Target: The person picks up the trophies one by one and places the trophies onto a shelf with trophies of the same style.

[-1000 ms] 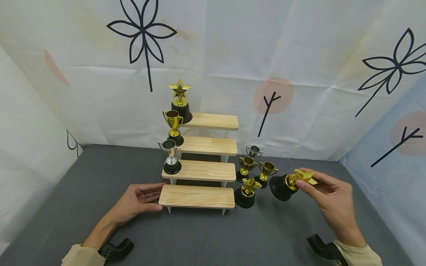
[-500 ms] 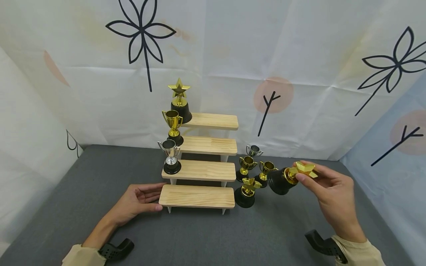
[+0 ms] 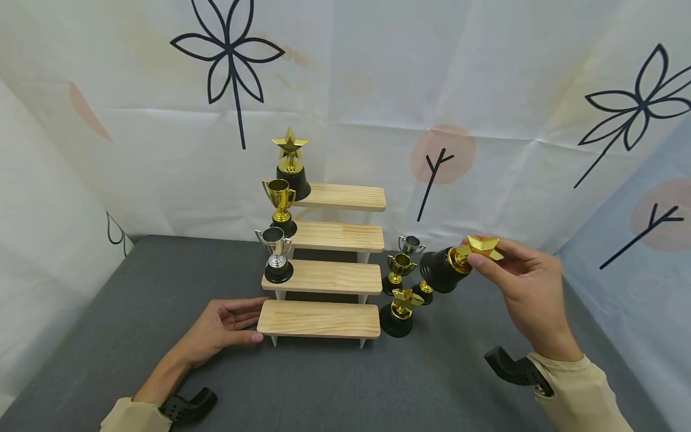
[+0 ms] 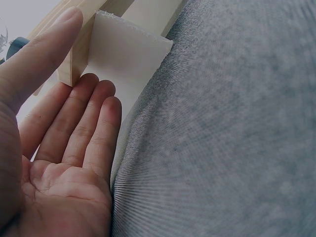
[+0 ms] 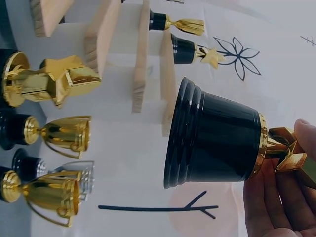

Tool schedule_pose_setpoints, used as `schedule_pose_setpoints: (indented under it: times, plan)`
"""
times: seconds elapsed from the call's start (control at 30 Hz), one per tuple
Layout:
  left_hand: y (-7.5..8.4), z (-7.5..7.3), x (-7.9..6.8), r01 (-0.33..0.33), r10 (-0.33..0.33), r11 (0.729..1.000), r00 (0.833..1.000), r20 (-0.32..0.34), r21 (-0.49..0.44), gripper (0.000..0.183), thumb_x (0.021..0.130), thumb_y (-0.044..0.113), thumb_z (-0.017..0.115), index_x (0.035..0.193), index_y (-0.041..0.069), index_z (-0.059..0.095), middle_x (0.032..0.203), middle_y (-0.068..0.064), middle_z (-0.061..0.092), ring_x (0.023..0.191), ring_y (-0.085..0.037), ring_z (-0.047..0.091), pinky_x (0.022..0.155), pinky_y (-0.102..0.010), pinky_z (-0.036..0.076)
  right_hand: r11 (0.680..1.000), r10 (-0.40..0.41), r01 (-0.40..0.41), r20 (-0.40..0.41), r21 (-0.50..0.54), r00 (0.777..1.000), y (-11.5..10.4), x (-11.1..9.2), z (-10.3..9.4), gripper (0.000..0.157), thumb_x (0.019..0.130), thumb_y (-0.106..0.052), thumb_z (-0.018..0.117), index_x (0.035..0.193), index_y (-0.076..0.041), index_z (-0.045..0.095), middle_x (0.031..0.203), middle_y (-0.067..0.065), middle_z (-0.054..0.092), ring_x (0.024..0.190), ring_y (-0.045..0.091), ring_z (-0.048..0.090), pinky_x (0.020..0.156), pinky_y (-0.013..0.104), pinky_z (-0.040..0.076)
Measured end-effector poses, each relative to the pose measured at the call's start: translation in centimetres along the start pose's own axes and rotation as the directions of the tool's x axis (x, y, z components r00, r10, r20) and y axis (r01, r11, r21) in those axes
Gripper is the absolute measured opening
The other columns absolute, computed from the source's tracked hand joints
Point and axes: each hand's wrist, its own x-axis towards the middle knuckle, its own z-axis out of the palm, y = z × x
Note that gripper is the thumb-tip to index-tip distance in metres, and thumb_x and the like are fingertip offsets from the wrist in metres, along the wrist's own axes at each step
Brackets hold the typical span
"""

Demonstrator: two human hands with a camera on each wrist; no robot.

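Between thumb and fingers, my right hand (image 3: 531,282) pinches the gold star of a star trophy (image 3: 444,270), raised above the table and tilted with its black base toward the shelf. In the right wrist view the wide black base (image 5: 217,138) fills the middle. My left hand (image 3: 224,327) lies with straight fingers at the left end of the lowest step of a wooden tiered shelf (image 3: 318,318). The left wrist view shows its fingertips (image 4: 89,81) by the shelf's white support (image 4: 123,54). A star trophy (image 3: 291,162), gold cup (image 3: 281,201) and silver cup (image 3: 276,252) stand on the upper three steps.
Right of the shelf, another star trophy (image 3: 400,312), a gold cup (image 3: 399,269) and a silver cup (image 3: 411,245) stand on the grey table (image 3: 324,390). A further small trophy is partly hidden behind the held one. A patterned white cloth (image 3: 367,78) hangs behind.
My right hand has lifted the star trophy up and to the left, and it now overlaps the small gold cup behind it. My left hand stays at the shelf's end.
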Motion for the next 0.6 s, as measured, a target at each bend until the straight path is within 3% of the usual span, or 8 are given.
schedule_pose_setpoints:
  times: [0.27, 0.5, 0.6]
  plan:
    - [0.0, 0.1, 0.0, 0.008, -0.008, 1.000, 1.000, -0.004, 0.007, 0.068, 0.082, -0.009, 0.079, 0.140, -0.021, 0.044, 0.141, -0.037, 0.048, 0.121, -0.015, 0.062, 0.101, -0.031, 0.054, 0.999, -0.019, 0.017, 0.063, 0.031, 0.998, -0.4, 1.6, 0.8, 0.031, 0.089, 0.015, 0.068, 0.120, 0.016, 0.066, 0.120, 0.011, 0.072, 0.104, 0.019, 0.070, 0.088, 0.022, 0.060]
    - [-0.1, 0.0, 0.0, 0.012, -0.012, 1.000, 1.000, -0.006, -0.007, 0.070, 0.081, -0.010, 0.079, 0.140, -0.021, 0.044, 0.140, -0.021, 0.058, 0.122, -0.016, 0.062, 0.101, -0.032, 0.054, 0.999, -0.024, 0.021, 0.089, 0.038, 0.996, -0.7, 3.1, 1.8, 0.028, 0.089, 0.013, 0.070, 0.117, 0.013, 0.069, 0.119, 0.011, 0.072, 0.098, 0.018, 0.071, 0.083, 0.022, 0.061]
    - [-0.1, 0.0, 0.0, 0.014, -0.014, 1.000, 1.000, -0.001, -0.010, 0.070, 0.081, -0.009, 0.079, 0.141, -0.021, 0.044, 0.140, -0.021, 0.058, 0.122, -0.016, 0.062, 0.102, -0.032, 0.054, 0.999, -0.026, 0.023, 0.101, 0.026, 0.995, -0.8, 3.9, 2.5, 0.027, 0.089, 0.011, 0.072, 0.116, 0.011, 0.071, 0.118, 0.010, 0.072, 0.098, 0.018, 0.071, 0.083, 0.022, 0.061]
